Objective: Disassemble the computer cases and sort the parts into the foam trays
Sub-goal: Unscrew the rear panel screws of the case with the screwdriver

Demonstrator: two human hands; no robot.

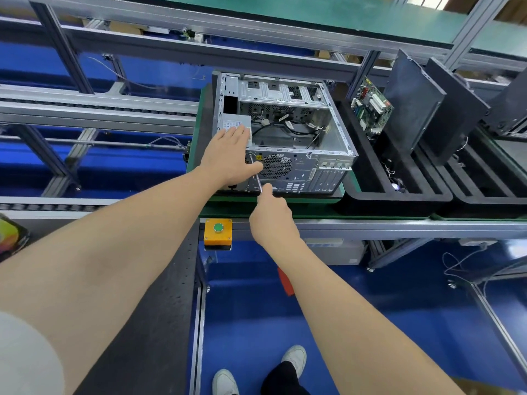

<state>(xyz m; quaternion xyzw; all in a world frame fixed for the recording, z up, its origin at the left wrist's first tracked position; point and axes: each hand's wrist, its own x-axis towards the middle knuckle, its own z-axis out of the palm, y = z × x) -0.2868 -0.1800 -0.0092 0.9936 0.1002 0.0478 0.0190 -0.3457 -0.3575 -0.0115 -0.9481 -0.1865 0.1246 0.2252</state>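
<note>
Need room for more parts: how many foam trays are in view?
2. The near tray sits just right of the case, with a motherboard in it. The far tray adjoins it at the right edge. More may lie out of frame.

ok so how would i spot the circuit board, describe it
Find the open metal computer case. In the black foam tray right of it, the circuit board stands on edge at the far end. It alone is green; its neighbours are plain dark panels.

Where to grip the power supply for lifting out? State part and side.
Likely the power supply by its top edges, from above through the open case: it sits boxed in a corner, only its top exposed, where the left hand rests.
</note>
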